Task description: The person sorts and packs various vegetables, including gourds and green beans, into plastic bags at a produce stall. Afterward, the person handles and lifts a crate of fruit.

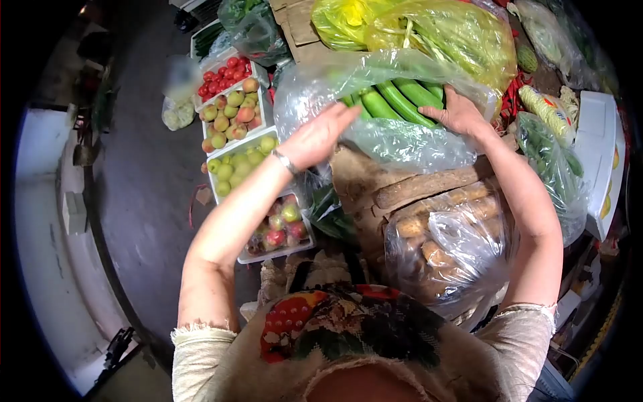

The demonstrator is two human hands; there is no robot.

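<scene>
Several long, smooth green gourds or squashes (395, 100) lie side by side in a clear plastic bag (422, 144) whose mouth is spread wide. At the left side of the bag is my left hand (320, 136), a bracelet on its wrist. Its fingers are stretched out toward the gourds and slightly blurred, with nothing seen in them. My right hand (461, 115) rests at the right end of the gourds, thumb and fingers apart. The thumb touches one gourd, while the other fingertips reach the bag's edge.
Left of the bag stand white boxes of tomatoes (224, 75), peaches (231, 114), green fruit (234, 171) and reddish fruit (278, 228). Nearer me lies a clear bag of brown roots (442, 248). Yellow bags (442, 37) are behind; a white box (599, 161) stands right.
</scene>
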